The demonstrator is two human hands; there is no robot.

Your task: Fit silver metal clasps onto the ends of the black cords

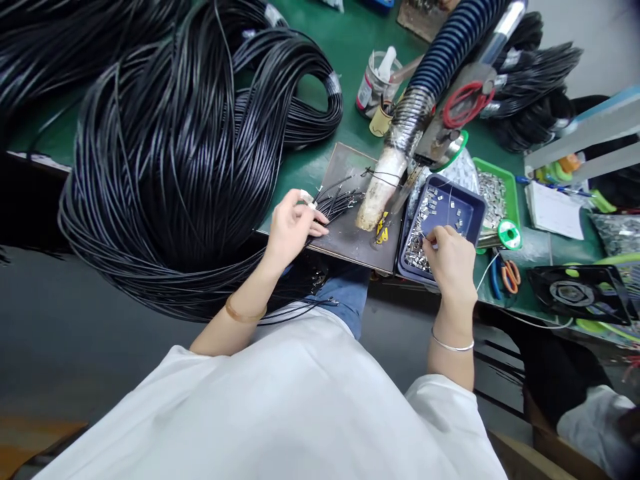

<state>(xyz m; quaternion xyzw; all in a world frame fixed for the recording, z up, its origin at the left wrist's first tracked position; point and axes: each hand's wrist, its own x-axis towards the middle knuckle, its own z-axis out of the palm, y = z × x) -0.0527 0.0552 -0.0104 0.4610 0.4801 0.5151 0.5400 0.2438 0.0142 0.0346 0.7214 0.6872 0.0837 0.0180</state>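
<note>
My left hand (294, 223) is at the front edge of a dark board (350, 243), its thumb and index finger closed on a black cable (319, 193). White wrapping (307, 197) covers part of a finger there, and the other fingers stretch over a bunch of cable ends (343, 202) with small metal tips. Over the right side of a dark blue bin (473, 217), my right hand (450, 257) is closed in a pinch. What sits between its fingertips is too small to make out. Small metal parts (417, 250) lie in the bin beneath it.
Thick bundles of black cable (175, 147) cover the left side. A ribbed hose (453, 47) with a whitish nozzle (381, 190) reaches down between my hands. Right of the bin are a green tray (513, 193), a solder spool (509, 234), orange-handled scissors (511, 276) and a fan (580, 291).
</note>
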